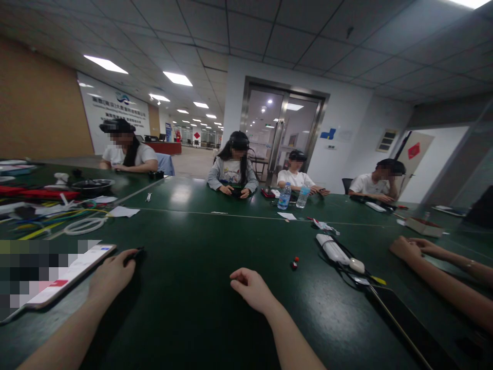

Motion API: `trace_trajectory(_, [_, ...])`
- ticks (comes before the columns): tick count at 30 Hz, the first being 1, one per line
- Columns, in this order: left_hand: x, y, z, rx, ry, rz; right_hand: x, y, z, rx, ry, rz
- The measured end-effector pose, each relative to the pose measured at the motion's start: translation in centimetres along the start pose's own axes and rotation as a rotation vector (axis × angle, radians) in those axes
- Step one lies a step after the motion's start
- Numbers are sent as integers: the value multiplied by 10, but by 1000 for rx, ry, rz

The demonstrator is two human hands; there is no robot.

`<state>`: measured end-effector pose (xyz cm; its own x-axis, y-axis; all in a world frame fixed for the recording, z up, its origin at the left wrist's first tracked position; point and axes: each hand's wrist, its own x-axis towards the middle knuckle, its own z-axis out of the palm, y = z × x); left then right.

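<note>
My left hand is at the left, closed on a small dark object whose kind I cannot make out. It rests over the green table beside the right edge of a tablet-like device with a lit screen. My right hand hovers at or just above the tabletop near the middle, fingers loosely curled in, with nothing visible in them. To its right lies a small red and black item.
Right: a white power strip with cables, a white case, a dark flat device, another person's hands. Left: tangled cables. Several people sit across the table, near two water bottles. A cardboard box is far right.
</note>
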<state>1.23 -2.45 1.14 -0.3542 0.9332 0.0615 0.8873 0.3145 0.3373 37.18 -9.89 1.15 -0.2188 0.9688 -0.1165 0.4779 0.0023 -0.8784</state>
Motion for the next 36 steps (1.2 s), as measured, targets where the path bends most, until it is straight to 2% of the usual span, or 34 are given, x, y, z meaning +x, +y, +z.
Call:
trace_trajectory(10, [4,-5,7,21,40,52,2,1,1,-1,3,2])
trace_trajectory(36, [-3,0,-1,2,-13,49,2,-1,2,-18,26,6])
